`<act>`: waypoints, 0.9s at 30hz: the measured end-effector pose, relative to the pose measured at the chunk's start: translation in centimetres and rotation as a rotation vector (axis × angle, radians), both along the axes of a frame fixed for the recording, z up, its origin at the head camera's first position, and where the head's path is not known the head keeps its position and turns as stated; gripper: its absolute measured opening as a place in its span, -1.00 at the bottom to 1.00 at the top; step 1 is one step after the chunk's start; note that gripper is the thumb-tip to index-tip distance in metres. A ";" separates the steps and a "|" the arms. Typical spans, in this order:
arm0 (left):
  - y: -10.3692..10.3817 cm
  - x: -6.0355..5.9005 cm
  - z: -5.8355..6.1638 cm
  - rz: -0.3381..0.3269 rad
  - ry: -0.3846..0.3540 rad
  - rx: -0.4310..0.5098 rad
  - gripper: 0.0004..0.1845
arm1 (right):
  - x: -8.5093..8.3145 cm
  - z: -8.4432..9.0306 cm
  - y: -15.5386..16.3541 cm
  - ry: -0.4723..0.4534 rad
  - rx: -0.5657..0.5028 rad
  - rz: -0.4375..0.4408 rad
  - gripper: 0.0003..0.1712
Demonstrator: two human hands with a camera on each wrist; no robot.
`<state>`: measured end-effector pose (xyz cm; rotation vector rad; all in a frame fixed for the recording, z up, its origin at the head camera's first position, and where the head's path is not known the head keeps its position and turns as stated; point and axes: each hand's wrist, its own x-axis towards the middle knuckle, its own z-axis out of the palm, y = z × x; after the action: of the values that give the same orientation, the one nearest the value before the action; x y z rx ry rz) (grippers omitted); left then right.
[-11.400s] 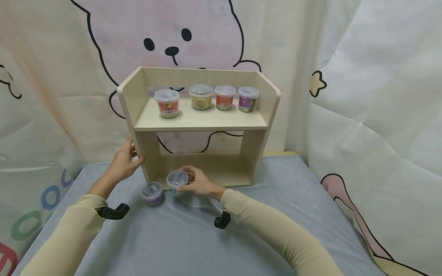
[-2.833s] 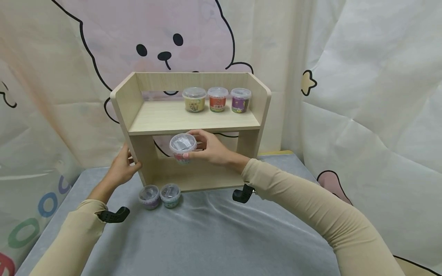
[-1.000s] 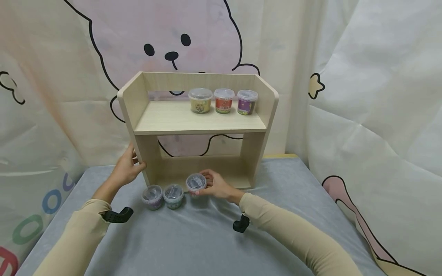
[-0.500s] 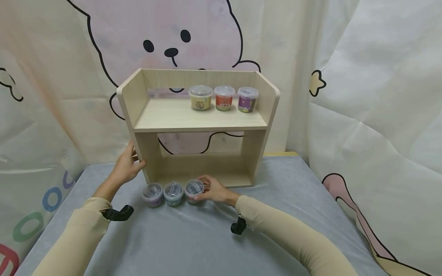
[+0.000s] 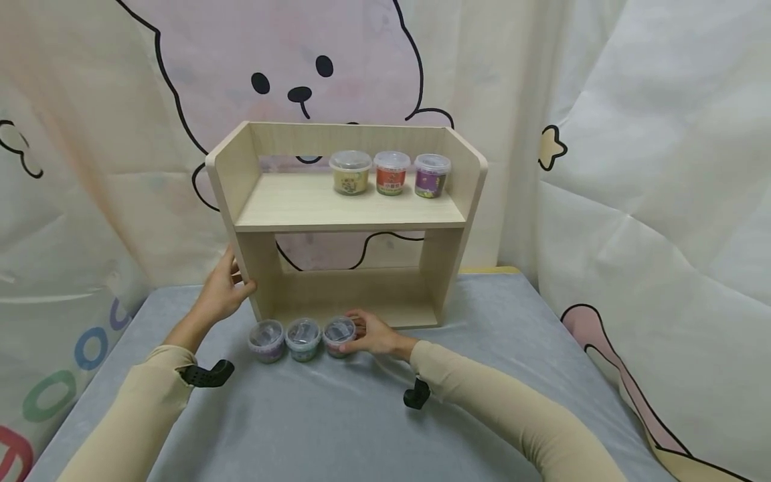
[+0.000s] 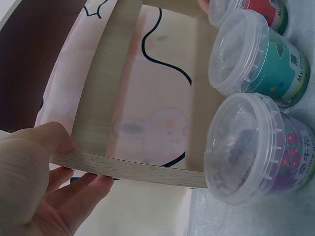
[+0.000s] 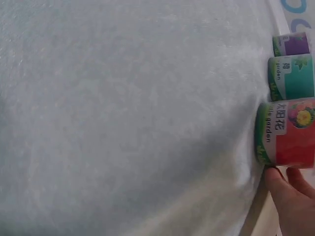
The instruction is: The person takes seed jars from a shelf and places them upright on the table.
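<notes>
My left hand (image 5: 220, 290) grips the left side panel of the pale wooden shelf (image 5: 349, 217), thumb on one face and fingers on the other in the left wrist view. My right hand (image 5: 375, 335) holds the right side of a red-labelled plastic tub (image 7: 295, 132), which stands on the cloth. To its left, in a row before the shelf's lower opening, stand a teal-labelled tub (image 6: 280, 69) and a purple-labelled tub (image 6: 295, 157). All three have clear lids and stand upright. The shelf's bottom front edge is partly hidden behind them.
On the upper shelf board, towards the right, stand a yellow tub (image 5: 351, 175), a red tub (image 5: 391, 175) and a purple tub (image 5: 431, 178). A grey-blue cloth (image 5: 313, 422) covers the table. Printed curtains (image 5: 500, 87) hang behind and at both sides.
The red tub once at the upper board's left has come down to the row's right end; the teal tub was set down before it. Over the last half second almost nothing moved.
</notes>
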<state>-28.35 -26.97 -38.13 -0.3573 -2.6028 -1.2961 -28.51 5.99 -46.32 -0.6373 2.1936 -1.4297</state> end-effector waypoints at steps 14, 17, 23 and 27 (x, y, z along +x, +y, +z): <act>0.2 0.3 -0.6 0.029 0.016 0.014 0.07 | -0.1 5.2 1.4 0.095 -0.042 -0.038 -0.33; 0.2 0.4 -0.9 0.036 0.028 0.015 0.06 | 0.0 6.4 1.8 0.108 -0.037 -0.043 -0.36; 0.3 0.6 -1.4 0.057 0.046 0.013 0.03 | 0.5 8.7 2.7 0.105 -0.059 -0.022 -0.39; 0.4 0.6 -1.7 0.069 0.053 0.011 0.02 | 0.5 10.3 3.3 0.125 -0.086 -0.026 -0.42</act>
<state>-27.79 -26.54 -39.84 -0.2926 -2.5404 -1.2606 -28.04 9.33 -35.97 -0.7492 2.2519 -1.5422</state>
